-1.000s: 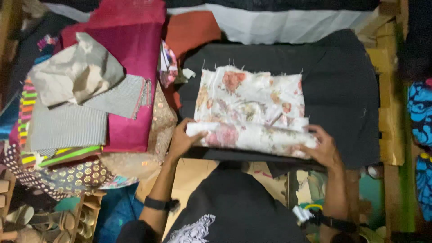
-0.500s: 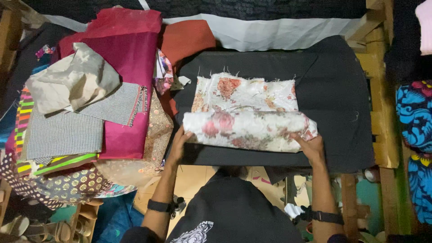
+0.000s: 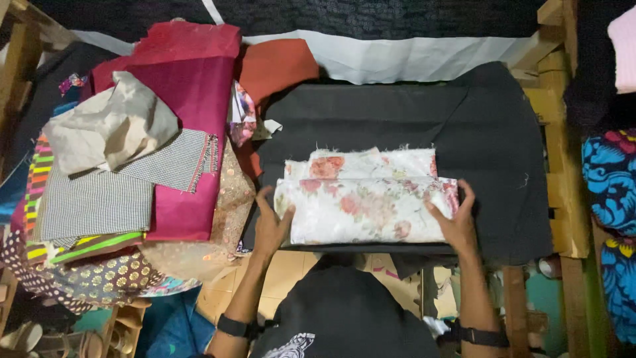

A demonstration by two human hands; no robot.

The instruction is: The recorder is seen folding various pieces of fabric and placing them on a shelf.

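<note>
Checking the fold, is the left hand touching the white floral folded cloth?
Touching: the head view shows the left hand pressed against the left edge of the white floral folded cloth.
</note>
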